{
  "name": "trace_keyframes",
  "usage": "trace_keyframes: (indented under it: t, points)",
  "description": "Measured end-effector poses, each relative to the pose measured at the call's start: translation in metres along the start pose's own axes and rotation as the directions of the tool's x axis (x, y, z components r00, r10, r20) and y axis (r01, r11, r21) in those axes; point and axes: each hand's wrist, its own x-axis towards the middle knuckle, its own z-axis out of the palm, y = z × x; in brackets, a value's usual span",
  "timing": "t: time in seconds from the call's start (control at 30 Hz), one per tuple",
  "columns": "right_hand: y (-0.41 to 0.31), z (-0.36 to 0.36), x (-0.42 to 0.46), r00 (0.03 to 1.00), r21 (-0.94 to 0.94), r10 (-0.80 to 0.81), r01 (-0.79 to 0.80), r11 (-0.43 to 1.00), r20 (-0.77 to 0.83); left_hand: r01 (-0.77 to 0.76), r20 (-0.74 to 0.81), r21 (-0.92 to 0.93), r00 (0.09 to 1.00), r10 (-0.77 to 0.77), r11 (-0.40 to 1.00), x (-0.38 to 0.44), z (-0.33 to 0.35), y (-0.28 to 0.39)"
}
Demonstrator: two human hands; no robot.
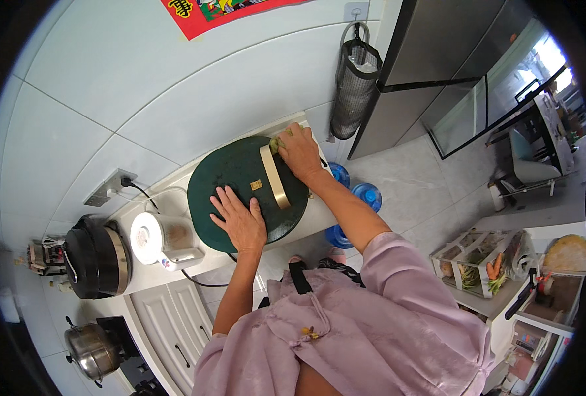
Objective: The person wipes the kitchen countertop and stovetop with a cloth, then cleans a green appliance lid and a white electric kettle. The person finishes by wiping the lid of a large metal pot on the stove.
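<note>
A dark green rounded appliance lid with a gold handle and a small gold label lies on the white counter in front of me. My left hand rests flat on the lid's left part, fingers spread, holding nothing. With my right hand I grip a yellow-green cloth, pressed near the lid's far right edge, beside the handle's far end. Part of the cloth is hidden beneath my fingers.
A white electric kettle and a black rice cooker stand to the left on the counter. Cords run to a wall socket. Blue water bottles stand on the floor at right. A mesh bag holder hangs on the wall.
</note>
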Motion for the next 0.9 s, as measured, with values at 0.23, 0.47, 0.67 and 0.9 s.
trace_keyframes:
  t: [0.23, 0.47, 0.67, 0.9]
  points:
    - [-0.022, -0.052, -0.077, 0.954, 0.194, -0.142, 0.092, 0.977, 0.266, 0.05, 0.001, -0.019, 0.999, -0.05, 0.999, -0.002, -0.001, -0.004]
    - [-0.015, -0.012, -0.029, 0.987, 0.105, 0.142, -0.15, 0.983, 0.077, 0.028, -0.002, -0.028, 1.0, -0.028, 0.999, -0.001, -0.002, 0.001]
    - [-0.015, -0.009, -0.044, 0.968, 0.201, 0.251, -0.24, 0.95, -0.029, 0.06, -0.011, -0.034, 0.998, -0.06, 0.998, -0.001, -0.006, 0.001]
    - [-0.004, -0.006, -0.008, 0.969, 0.108, 0.238, -0.245, 0.964, 0.073, 0.048, 0.054, -0.032, 0.997, -0.046, 0.998, 0.002, -0.007, 0.003]
